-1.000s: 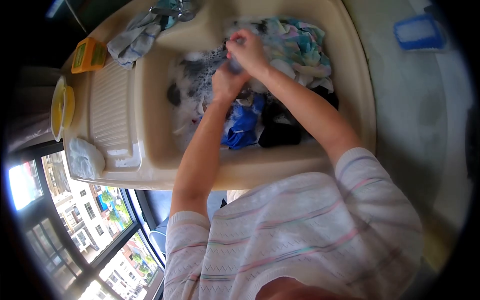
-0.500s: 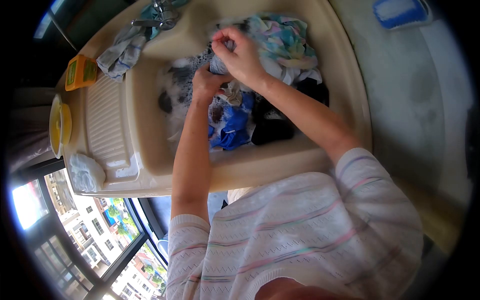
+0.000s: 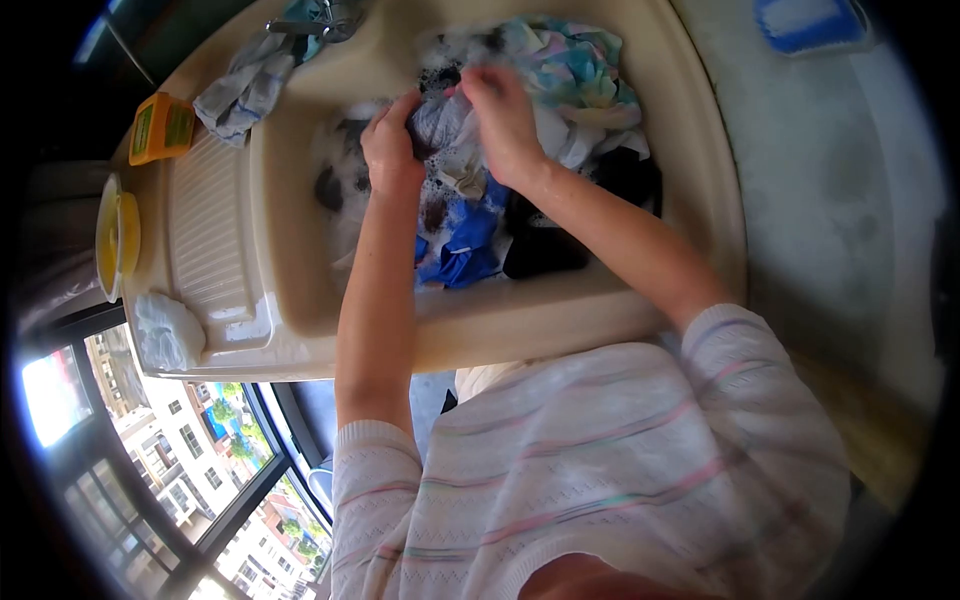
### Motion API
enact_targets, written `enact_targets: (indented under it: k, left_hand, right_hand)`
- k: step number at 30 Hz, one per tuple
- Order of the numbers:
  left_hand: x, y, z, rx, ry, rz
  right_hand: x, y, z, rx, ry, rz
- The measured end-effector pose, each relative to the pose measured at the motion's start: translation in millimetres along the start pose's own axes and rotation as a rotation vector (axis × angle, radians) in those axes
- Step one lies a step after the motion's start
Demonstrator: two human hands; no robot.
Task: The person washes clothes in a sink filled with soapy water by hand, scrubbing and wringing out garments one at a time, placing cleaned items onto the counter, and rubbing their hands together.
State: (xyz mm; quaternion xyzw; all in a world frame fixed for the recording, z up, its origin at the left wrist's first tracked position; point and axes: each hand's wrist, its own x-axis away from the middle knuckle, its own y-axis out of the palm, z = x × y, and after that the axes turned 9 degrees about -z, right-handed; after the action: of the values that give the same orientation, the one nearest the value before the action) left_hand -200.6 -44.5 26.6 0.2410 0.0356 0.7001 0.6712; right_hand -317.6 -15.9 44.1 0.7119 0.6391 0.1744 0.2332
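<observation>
A wet grey piece of cloth (image 3: 440, 124) is stretched between my two hands over the soapy water; its exact kind I cannot make out. My left hand (image 3: 392, 148) is closed on its left side. Fingers of my right hand (image 3: 508, 125), a little blurred, are bent onto its upper right side. Just below lie a beige cloth (image 3: 463, 174) and a bright blue cloth (image 3: 468, 245). Black cloth (image 3: 545, 255) rests at the lower right of the basin. A pastel flowered cloth (image 3: 575, 70) is heaped beyond my right hand.
The beige sink (image 3: 290, 230) has a ribbed washboard (image 3: 205, 240) on its left. An orange box (image 3: 162, 128), a yellow bowl (image 3: 122, 245) and a white bag (image 3: 168, 332) sit along that side. Near the tap (image 3: 335, 20) lies a greyish cloth (image 3: 245, 90). A blue brush (image 3: 808, 22) is at upper right.
My hands have moved apart, the left one up and left, the right one slightly right and down. The grey cloth, bunched before, is now spread wider between them.
</observation>
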Motion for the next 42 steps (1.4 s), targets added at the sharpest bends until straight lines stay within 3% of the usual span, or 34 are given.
enact_targets:
  k: [3,6,8,11,16,18,20,21,25,27,30,31,33,36,37,39,40,41,42]
  left_hand:
    - [7.0,3.1,11.3,-0.719,0.424,0.167]
    - [30.5,23.5,19.1,-1.112,0.824,0.112]
    - [46.1,39.7,22.2,-1.252,0.938,0.023]
    - [62.7,56.1,14.9,-1.283,1.042,-0.080]
    - [93.0,77.0,12.4,-1.297,1.048,-0.305]
    - [96.7,80.8,7.0,-1.293,1.095,-0.356]
    - [98.9,82.8,1.9,-1.276,1.098,-0.390]
    - [99.3,83.2,-0.8,-1.263,1.112,-0.402]
    - [98.7,83.2,-14.8,-1.222,1.154,-0.452]
    - [97.3,83.1,-21.5,-1.232,1.144,-0.483]
    - [85.0,79.0,-23.3,-1.208,1.143,-0.516]
    - [78.5,76.2,-22.3,-1.194,1.147,-0.528]
    - [74.0,68.6,-10.0,-1.284,1.089,-0.406]
    - [62.0,54.6,6.2,-1.242,1.019,-0.120]
    - [55.2,48.6,10.9,-1.193,0.997,-0.008]
    - [38.0,31.8,19.1,-1.166,0.819,0.173]
    - [31.2,23.3,23.7,-1.157,0.590,0.235]
    - [17.7,9.1,23.8,-1.088,0.351,0.192]
    - [12.5,-0.5,24.6,-0.795,0.118,0.078]
  right_hand:
    - [1.4,-10.9,15.8,-0.253,0.195,0.010]
    - [2.9,-18.7,18.5,-0.472,0.489,-0.137]
    - [3.2,-28.8,18.5,-0.591,0.734,-0.254]
    - [3.2,-52.5,27.3,-0.576,0.793,-0.699]
    - [11.4,-27.3,-1.5,-0.044,1.091,-0.500]
    - [11.3,-8.2,-21.7,0.023,1.212,-0.539]
    - [8.9,11.7,-43.4,-0.065,1.372,-0.697]
    - [-2.7,-0.9,-27.8,0.084,1.389,-0.903]
    - [-13.9,0.0,-15.6,0.409,1.346,-1.328]
    - [-15.8,2.3,-11.6,0.501,1.307,-1.464]
    - [-25.6,-5.3,-8.6,0.622,1.231,-1.350]
    - [-24.8,-9.4,-13.4,0.548,1.100,-1.265]
    - [-20.8,-16.8,-29.1,0.397,0.835,-1.087]
    - [-41.8,-42.2,-33.9,0.768,0.723,-1.247]
    - [-49.3,-48.1,-39.4,0.690,0.849,-1.132]
    - [-62.5,-55.4,-52.2,0.522,1.057,-0.854]
    - [-67.6,-61.2,-61.2,0.328,0.963,-0.788]
    - [-68.8,-61.1,-65.0,0.349,0.821,-0.752]
    - [-69.7,-59.9,-67.6,0.368,0.677,-0.717]
